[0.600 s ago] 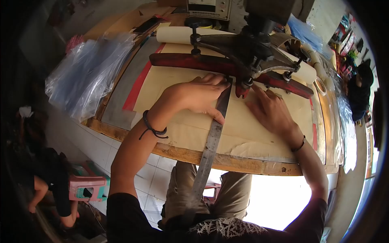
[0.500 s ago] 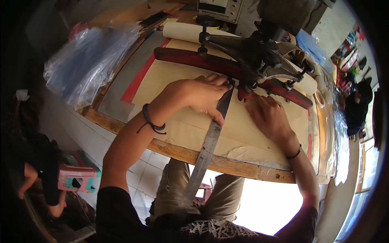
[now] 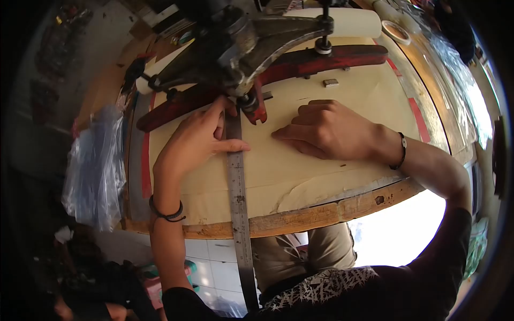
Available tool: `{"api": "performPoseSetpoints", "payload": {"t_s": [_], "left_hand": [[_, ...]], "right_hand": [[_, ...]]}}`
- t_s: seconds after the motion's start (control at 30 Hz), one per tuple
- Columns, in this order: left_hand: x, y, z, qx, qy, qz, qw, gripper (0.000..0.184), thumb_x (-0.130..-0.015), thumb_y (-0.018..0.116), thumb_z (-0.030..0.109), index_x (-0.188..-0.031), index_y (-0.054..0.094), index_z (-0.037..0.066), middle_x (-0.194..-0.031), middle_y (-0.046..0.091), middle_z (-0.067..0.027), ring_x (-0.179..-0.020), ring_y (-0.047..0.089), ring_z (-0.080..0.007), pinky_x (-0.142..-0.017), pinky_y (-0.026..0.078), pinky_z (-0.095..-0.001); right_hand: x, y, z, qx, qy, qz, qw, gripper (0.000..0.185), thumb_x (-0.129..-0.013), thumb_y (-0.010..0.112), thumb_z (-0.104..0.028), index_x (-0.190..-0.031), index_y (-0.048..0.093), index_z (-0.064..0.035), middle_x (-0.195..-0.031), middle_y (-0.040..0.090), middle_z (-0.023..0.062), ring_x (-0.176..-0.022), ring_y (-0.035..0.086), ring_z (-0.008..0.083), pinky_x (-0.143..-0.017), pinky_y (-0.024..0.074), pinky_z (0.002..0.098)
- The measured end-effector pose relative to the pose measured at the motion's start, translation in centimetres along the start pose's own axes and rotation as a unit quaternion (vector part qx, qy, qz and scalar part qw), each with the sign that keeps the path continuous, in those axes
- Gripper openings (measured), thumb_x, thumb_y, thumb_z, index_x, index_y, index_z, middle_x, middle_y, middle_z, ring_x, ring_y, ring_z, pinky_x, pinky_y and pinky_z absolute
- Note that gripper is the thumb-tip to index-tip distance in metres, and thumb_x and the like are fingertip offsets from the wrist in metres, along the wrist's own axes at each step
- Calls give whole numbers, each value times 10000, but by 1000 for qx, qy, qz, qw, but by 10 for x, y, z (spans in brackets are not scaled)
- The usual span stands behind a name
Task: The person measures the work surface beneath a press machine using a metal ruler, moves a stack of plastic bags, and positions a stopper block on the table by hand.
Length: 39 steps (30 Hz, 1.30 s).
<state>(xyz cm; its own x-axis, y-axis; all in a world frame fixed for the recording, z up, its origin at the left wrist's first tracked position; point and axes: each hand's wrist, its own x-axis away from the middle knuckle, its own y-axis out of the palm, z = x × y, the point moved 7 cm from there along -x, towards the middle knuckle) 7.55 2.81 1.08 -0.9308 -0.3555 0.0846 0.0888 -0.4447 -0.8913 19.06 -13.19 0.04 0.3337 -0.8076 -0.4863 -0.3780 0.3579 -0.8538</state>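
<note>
A: Head view: where is the steel ruler (image 3: 239,198) lying?
B: It is running toward six o'clock, crossing the wooden table edge (image 3: 318,213); at ten o'clock, the left hand (image 3: 194,142) is grasping it.
A: The right hand (image 3: 329,131)?
B: Two o'clock, over the cream sheet (image 3: 300,174); its fingers are half-curling, whether gripping anything I cannot tell.

my feed: white floor tiles (image 3: 224,272) down low // pink-and-teal stool (image 3: 154,290) half hidden, lower left // blown-out white glare (image 3: 399,230), lower right // dim greyish wall (image 3: 104,48) upper left, pretty murky tbh
</note>
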Motion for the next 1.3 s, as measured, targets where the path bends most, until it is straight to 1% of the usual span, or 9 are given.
{"api": "performPoseSetpoints", "payload": {"t_s": [0.17, 0.2, 0.33, 0.43, 0.9, 1.0, 1.13, 1.23, 1.3], "left_hand": [[1, 8, -10, 34, -3, 0, 999, 1051, -632, 927, 363, -1435, 335, 32, -657, 415, -19, -614, 399, -159, -599, 408, -300], [-1, 10, -16, 20, -9, -11, 1000, 1181, -622, 932, 367, -1496, 216, 24, -664, 404, -6, -622, 377, -145, -596, 405, -291], [2, 12, -19, 16, -11, -19, 1000, 1120, -620, 934, 361, -1460, 289, -5, -670, 381, 10, -625, 359, -123, -576, 384, -278], [0, 10, -20, 9, -1, -34, 999, 1073, -630, 930, 354, -1446, 330, -1, -665, 363, 17, -626, 348, -111, -562, 363, -271], [2, 6, -6, 13, 25, -34, 999, 848, -690, 906, 272, -1366, 457, 23, -645, 335, -1, -606, 335, -121, -554, 345, -284], [3, 5, -15, 28, 18, -44, 998, 814, -701, 895, 290, -1385, 522, 54, -651, 337, -1, -602, 337, -125, -560, 356, -295], [10, 5, -18, 0, -37, -105, 994, 930, -707, 879, 346, -1513, 431, 226, -664, 358, -27, -606, 359, -142, -581, 387, -311], [11, 1, -7, 21, -26, -72, 997, 870, -732, 869, 289, -1474, 466, 78, -617, 327, -17, -573, 308, -106, -531, 321, -274], [10, 1, -11, 4, -38, -74, 997, 889, -754, 834, 368, -1503, 424, 123, -675, 455, -96, -599, 454, -186, -608, 413, -331]], "right_hand": [[6, 3, 5, -39, 18, 16, 999, 211, -868, 661, -140, -1062, 674, -58, -778, 652, 113, -758, 652, 306, -686, 544, 427], [5, 3, 6, -42, 19, 16, 999, 176, -876, 638, -147, -1018, 661, -45, -771, 658, 129, -764, 661, 328, -690, 545, 441], [7, 5, 7, -43, 26, 17, 999, 141, -881, 609, -162, -920, 628, -28, -736, 656, 142, -749, 668, 351, -681, 542, 460], [7, 10, 9, -26, 43, -23, 998, 217, -893, 650, -179, -1086, 674, -82, -786, 667, 107, -791, 668, 292, -695, 550, 419], [5, 2, 6, -40, 47, -16, 998, 190, -901, 620, -175, -1052, 683, -78, -828, 703, 114, -811, 681, 315, -742, 554, 429], [4, 4, 7, -44, 33, 3, 998, 196, -885, 648, -150, -1064, 697, -87, -830, 690, 90, -765, 657, 295, -724, 546, 418], [2, 1, 7, -40, 43, 2, 998, 152, -869, 689, -119, -1016, 720, -90, -834, 692, 73, -747, 650, 265, -694, 535, 398], [-4, -4, 3, -54, 48, 9, 997, 143, -873, 693, -109, -1010, 724, -88, -813, 686, 79, -748, 650, 266, -683, 528, 397], [-6, -5, 3, -71, 72, -4, 995, 152, -874, 690, -108, -1021, 724, -89, -813, 684, 84, -751, 650, 269, -684, 528, 395]]}}
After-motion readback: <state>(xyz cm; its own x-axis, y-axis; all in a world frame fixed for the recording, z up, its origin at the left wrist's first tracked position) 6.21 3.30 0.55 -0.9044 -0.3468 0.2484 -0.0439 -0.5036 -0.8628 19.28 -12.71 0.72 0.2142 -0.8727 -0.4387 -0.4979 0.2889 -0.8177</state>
